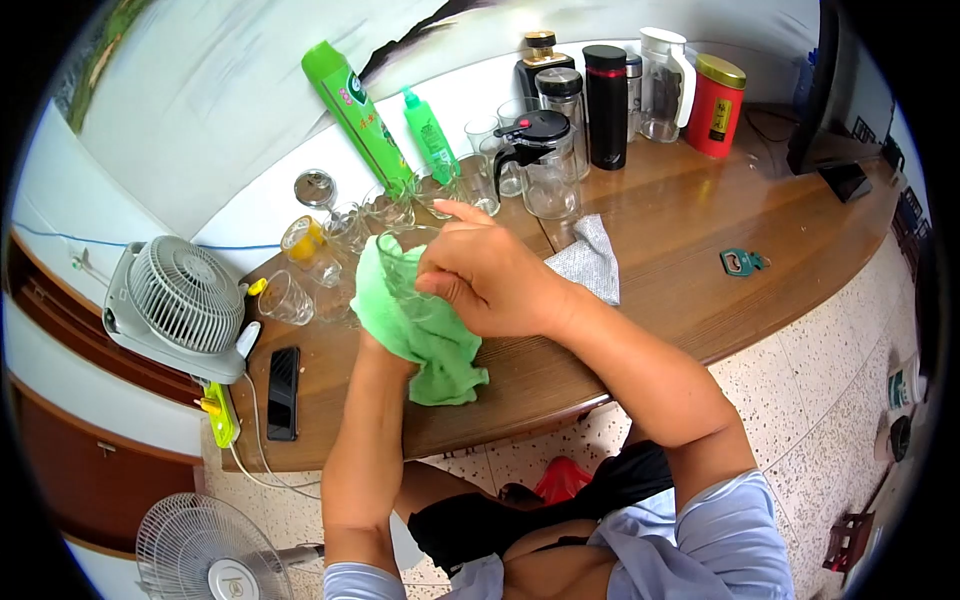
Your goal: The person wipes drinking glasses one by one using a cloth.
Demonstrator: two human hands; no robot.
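A clear drinking glass [397,262] is held up over the table's near side, partly wrapped in a light green cloth [440,360]. My left hand [385,345] is under the cloth, cupping it around the glass; its fingers are mostly hidden. At the glass's right side is my right hand [490,275], thumb and fingers closed on it, one finger sticking out. Several more clear glasses stand just beyond, among them one tilted glass [286,298] at the left. A grey cloth [592,262] lies right of my right hand.
On the wooden table [680,220] are a small fan [180,300], a phone [283,393], a glass pitcher [550,180], a black flask [606,105], a red tin [715,105], a green spray can [360,120], a green bottle [430,135] and a bottle opener [740,262]. A monitor [835,100] stands far right.
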